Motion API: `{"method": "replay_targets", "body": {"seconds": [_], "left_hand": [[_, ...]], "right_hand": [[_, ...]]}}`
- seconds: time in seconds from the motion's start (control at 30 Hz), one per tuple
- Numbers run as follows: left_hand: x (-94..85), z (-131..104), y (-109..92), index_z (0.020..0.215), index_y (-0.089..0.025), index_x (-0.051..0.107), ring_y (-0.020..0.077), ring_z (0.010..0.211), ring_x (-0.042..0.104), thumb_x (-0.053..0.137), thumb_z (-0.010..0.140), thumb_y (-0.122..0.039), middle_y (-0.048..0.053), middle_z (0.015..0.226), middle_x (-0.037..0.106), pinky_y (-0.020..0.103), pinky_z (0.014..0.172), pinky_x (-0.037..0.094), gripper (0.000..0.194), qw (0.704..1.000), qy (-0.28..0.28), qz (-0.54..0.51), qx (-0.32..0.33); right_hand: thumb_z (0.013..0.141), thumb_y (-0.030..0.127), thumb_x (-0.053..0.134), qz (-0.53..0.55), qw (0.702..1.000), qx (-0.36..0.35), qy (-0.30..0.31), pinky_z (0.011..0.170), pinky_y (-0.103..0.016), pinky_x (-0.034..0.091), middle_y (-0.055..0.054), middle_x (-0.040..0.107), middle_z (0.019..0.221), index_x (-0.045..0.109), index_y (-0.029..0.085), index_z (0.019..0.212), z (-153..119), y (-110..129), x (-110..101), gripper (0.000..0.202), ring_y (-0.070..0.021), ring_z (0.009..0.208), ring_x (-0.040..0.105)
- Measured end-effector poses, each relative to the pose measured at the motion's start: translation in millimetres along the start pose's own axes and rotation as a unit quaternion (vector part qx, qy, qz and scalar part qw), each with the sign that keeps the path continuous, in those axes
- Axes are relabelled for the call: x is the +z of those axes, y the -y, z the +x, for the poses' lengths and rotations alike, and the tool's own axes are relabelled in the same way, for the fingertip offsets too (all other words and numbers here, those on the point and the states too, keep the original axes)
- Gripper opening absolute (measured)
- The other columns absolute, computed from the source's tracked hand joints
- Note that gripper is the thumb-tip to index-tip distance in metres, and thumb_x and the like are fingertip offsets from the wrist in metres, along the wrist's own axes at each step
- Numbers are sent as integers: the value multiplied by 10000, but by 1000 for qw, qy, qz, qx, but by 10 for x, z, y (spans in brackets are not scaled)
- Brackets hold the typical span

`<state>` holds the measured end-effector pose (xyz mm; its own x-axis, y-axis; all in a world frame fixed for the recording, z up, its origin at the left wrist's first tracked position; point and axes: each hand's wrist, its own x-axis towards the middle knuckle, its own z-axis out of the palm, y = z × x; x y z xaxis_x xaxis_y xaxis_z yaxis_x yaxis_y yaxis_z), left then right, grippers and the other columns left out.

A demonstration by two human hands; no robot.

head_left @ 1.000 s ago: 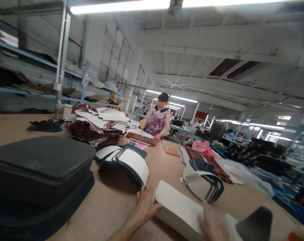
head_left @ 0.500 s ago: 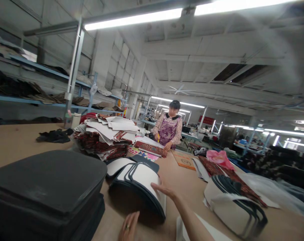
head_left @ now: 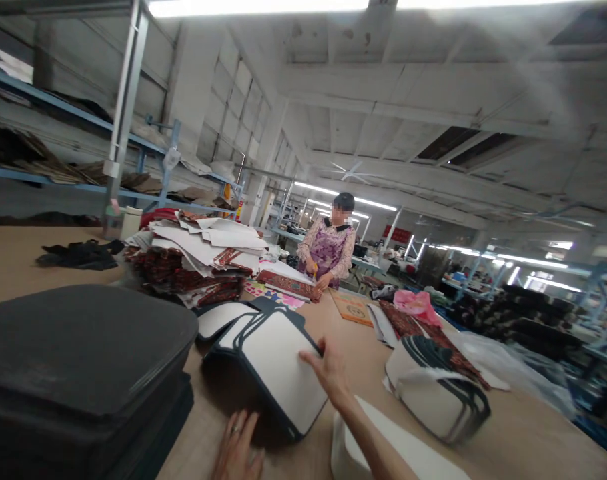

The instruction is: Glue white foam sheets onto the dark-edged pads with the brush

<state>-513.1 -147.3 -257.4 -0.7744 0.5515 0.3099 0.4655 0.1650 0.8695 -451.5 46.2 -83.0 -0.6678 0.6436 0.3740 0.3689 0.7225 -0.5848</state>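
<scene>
A stack of white-faced panels with dark edging (head_left: 278, 363) stands arched on the table in front of me. My right hand (head_left: 331, 370) is at its right edge, thumb over the white face; its other fingers curl at the edge and are partly hidden. Low by the near side of the arch, my left hand (head_left: 238, 443) lies with fingers stretched and slightly apart, wearing a ring and holding nothing. Behind this stack is another curved white panel with dark edging (head_left: 226, 319).
Dark flat pieces (head_left: 83, 333) form a tall pile at left. Patterned, white-backed material (head_left: 198, 253) is heaped behind. Another curved panel stack (head_left: 428, 393) and white sheets (head_left: 383, 433) lie right. Across the table (head_left: 343, 320), a person (head_left: 328, 247) handles patterned material.
The arched stack's right side now shows a broader, flatter white face with a sharper bend. My right hand stays at its edge; my left hand shows more fully. The view has shifted.
</scene>
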Motion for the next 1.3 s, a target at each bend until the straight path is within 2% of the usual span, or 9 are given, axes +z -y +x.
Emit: {"method": "replay_targets", "body": {"seconds": [0.23, 0.4, 0.5, 0.6, 0.77, 0.87, 0.93, 1.0, 1.3], "left_hand": [[-154, 74, -435, 1164, -89, 536, 315, 1200, 430, 645, 653, -317, 175, 1242, 497, 466, 1032, 327, 569, 980, -46, -176, -81], [-265, 233, -360, 1096, -112, 527, 230, 996, 579, 612, 776, -155, 107, 1048, 595, 396, 862, 485, 334, 950, -68, -266, -150], [-377, 223, -418, 1055, -111, 531, 187, 842, 614, 569, 804, -114, 67, 931, 607, 363, 747, 529, 254, 934, -89, -304, -164], [-581, 104, -592, 1047, -117, 530, 170, 810, 616, 538, 759, -99, 75, 897, 600, 338, 761, 522, 289, 923, -139, -324, -153], [-731, -488, -1205, 1055, -184, 561, 183, 987, 554, 587, 738, -223, 51, 1070, 577, 327, 942, 425, 320, 941, -172, -289, -25], [-422, -980, -1592, 1039, -192, 582, 198, 1005, 546, 466, 826, -194, 66, 1056, 594, 338, 926, 446, 243, 969, 89, -108, 205], [-135, -1237, -1720, 1034, -186, 581, 199, 1040, 536, 428, 820, -116, 72, 1063, 601, 338, 938, 446, 273, 910, 286, -5, 300], [99, -1396, -1720, 1070, -172, 562, 215, 1105, 503, 438, 810, -77, 80, 1113, 588, 387, 1004, 394, 303, 861, 375, 80, 333], [301, -1425, -1385, 1272, -215, 440, 241, 1259, 386, 422, 848, -75, 73, 1290, 512, 484, 1060, 322, 447, 834, 384, 174, 357]], "right_hand": [[807, 343, 612, 101, 994, -44, -27, 645, -278, 425, 35, 505, 682, 495, 157, 646, 9, 589, -493, 273, -111, 649, 500], [842, 381, 509, 205, 972, -78, -81, 578, -221, 391, 44, 511, 706, 506, 172, 803, 220, 1035, -1422, 213, -86, 600, 472], [824, 475, 463, 227, 967, -89, -79, 553, -195, 367, 42, 538, 748, 527, 191, 897, -93, 997, -2055, 300, -80, 605, 462], [718, 472, 616, 189, 979, -73, -13, 513, -184, 338, 34, 558, 692, 611, 172, 795, -806, 652, -2289, 310, -87, 594, 462], [754, 394, 541, 111, 986, -21, 120, 426, -196, 324, 27, 524, 512, 623, 154, 590, -2030, -226, -1629, 302, -103, 473, 447], [799, 321, 466, 70, 991, -13, 110, 470, -220, 394, 10, 567, 536, 634, 163, 623, -2347, -601, -1103, 290, -130, 504, 507], [797, 262, 458, 42, 995, -20, 85, 651, -287, 475, -42, 653, 715, 668, 161, 739, -2453, -746, -870, 240, -181, 688, 593], [784, 197, 452, 16, 998, -29, 54, 870, -394, 437, -105, 652, 1009, 668, 156, 935, -2584, -852, -735, 267, -239, 969, 574], [775, 40, 370, -75, 994, -71, 19, 995, -509, 365, -100, 475, 1328, 516, 183, 1254, -3271, -1200, -454, 521, -290, 1260, 370]]}}
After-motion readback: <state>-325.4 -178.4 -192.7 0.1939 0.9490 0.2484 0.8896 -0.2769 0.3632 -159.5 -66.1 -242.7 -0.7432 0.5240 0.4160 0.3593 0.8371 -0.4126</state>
